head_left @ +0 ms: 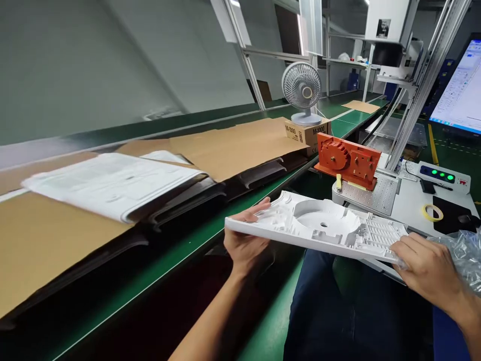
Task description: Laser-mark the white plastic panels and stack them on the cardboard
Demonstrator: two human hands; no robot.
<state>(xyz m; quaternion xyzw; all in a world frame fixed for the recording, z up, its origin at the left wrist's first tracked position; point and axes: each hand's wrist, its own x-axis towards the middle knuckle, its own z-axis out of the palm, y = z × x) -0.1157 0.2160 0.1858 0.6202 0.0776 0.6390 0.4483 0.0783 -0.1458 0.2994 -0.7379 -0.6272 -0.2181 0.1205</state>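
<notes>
A white moulded plastic housing [263, 231] is held level above my lap, its hollow inner side with a round recess and ribs facing up. My left hand [246, 243] grips its left end, thumb over the top edge and fingers beneath. At the right end, my right hand [428, 265] is closed around the corner, with a bit of clear plastic film by the fingers. Beyond the housing, an orange fixture [347, 160] stands upright on a perforated metal plate [385, 193].
Brown cardboard sheets [233, 145] and a white plastic panel [112, 180] lie along the green conveyor [180, 265] at left. A fan [301, 90] stands on a cardboard box [311, 133]. Tape [432, 213], a monitor [460, 90] and clear plastic bags [464, 255] are at right.
</notes>
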